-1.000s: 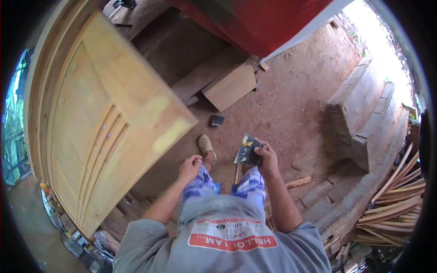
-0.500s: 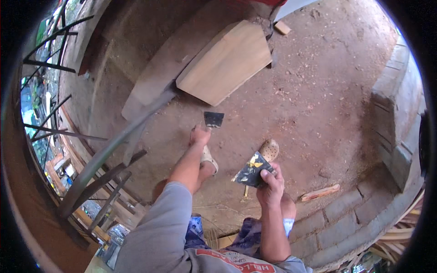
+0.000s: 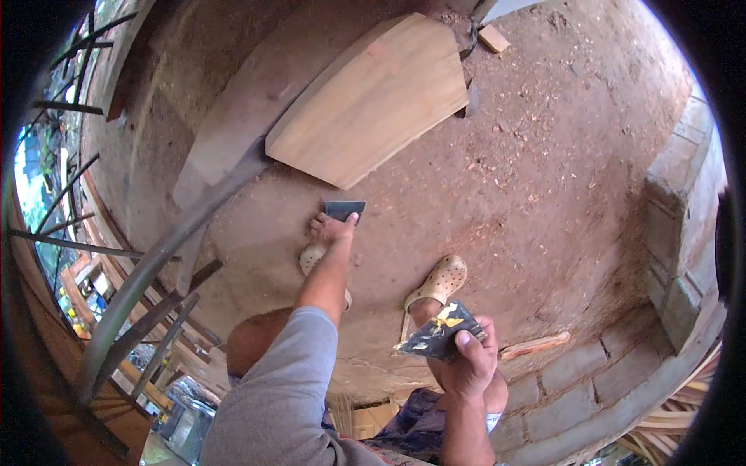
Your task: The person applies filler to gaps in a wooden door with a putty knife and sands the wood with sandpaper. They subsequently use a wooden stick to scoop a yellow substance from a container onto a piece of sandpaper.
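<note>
My left hand (image 3: 334,230) is stretched forward, its fingers closed around a putty knife (image 3: 345,209) with a dark, wide blade. That blade is near the close edge of a pale wooden board (image 3: 373,101) and apart from it. Nearer to me, my right hand (image 3: 472,365) pinches a flat dark plate (image 3: 441,334) at its right side, the thumb on top. Smears of yellowish paste cover part of the plate. Its underside and any handle are hidden by the hand.
A bent metal pipe (image 3: 167,241) runs along the left beside dark metal bars. A low grey block wall (image 3: 676,225) curves round the right. On the dirt floor lie a wood offcut (image 3: 494,39), a split wood strip (image 3: 536,346) and shavings; clogs (image 3: 443,278) are on my feet.
My left hand has drawn slightly back left with the putty knife, whose blade is now tilted flatter in view. The plate in my right hand is lower in view. The whole view has shifted.
</note>
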`<action>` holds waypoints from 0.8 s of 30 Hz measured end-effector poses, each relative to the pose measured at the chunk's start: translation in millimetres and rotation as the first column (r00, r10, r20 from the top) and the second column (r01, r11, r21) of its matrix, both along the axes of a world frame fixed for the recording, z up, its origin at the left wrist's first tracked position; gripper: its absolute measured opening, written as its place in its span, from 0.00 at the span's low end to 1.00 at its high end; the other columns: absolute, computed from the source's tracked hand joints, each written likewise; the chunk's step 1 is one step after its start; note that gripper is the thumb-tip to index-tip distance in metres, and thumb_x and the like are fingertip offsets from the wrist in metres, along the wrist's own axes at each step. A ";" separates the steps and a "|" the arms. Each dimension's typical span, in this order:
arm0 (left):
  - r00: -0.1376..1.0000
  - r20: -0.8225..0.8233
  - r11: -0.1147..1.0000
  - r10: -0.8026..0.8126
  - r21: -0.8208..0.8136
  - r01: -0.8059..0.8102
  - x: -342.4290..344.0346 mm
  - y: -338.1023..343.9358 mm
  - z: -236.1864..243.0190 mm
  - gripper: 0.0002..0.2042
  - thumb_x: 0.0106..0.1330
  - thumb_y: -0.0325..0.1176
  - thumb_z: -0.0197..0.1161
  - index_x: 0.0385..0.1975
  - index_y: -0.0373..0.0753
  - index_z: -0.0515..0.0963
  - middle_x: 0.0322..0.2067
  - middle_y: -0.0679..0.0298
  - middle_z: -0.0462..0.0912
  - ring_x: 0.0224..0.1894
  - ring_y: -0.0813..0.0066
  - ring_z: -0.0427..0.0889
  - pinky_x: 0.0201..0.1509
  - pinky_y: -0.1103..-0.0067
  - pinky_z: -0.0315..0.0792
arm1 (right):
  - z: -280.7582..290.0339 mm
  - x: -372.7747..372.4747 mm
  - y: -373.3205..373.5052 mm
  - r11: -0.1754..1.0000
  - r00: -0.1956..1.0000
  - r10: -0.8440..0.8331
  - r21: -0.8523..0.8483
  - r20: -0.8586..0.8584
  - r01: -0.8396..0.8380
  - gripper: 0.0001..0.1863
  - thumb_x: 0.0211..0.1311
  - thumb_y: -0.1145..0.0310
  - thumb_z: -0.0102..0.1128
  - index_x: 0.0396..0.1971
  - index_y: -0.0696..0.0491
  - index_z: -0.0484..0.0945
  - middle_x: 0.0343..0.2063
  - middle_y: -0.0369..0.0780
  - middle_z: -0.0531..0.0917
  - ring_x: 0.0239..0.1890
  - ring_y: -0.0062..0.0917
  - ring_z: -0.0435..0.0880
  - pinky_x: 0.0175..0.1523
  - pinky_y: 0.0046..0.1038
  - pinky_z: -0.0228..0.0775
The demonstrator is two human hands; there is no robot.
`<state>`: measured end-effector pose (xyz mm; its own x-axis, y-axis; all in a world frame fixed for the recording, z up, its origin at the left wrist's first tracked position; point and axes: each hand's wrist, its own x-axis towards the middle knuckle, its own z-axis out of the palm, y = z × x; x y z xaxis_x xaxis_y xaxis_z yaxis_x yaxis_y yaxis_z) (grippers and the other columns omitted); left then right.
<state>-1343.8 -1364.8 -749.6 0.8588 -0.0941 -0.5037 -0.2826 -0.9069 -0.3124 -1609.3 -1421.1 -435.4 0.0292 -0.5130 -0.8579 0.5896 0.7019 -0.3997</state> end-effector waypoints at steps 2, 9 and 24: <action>0.998 0.046 0.998 -0.048 -0.035 0.050 -4.0 0.6 16.5 0.38 0.53 0.56 0.76 0.56 0.36 0.71 0.56 0.48 0.75 0.63 0.49 0.72 0.67 0.61 0.68 | -1.2 -1.0 1.7 1.000 1.000 0.002 -0.001 0.014 -0.002 0.11 0.56 0.75 0.66 0.38 0.53 0.75 0.38 0.43 0.85 0.41 0.35 0.85 0.52 0.46 0.80; 0.949 -0.302 0.849 -0.090 -0.522 -0.085 -47.4 27.7 177.9 0.17 0.60 0.37 0.69 0.44 0.34 0.77 0.40 0.46 0.85 0.46 0.47 0.84 0.50 0.59 0.75 | 9.8 0.3 -3.1 0.998 0.997 -0.009 0.058 0.082 0.004 0.17 0.54 0.76 0.64 0.45 0.57 0.77 0.38 0.37 0.83 0.40 0.25 0.82 0.50 0.29 0.75; 0.698 -0.714 0.432 -0.050 -0.646 -0.630 -41.9 35.7 798.0 0.12 0.64 0.35 0.69 0.40 0.33 0.83 0.28 0.65 0.86 0.29 0.76 0.84 0.34 0.76 0.78 | 437.6 1.0 -121.1 0.769 0.846 0.533 -0.419 0.005 -0.483 0.13 0.57 0.77 0.60 0.44 0.58 0.75 0.37 0.38 0.82 0.38 0.23 0.84 0.47 0.28 0.80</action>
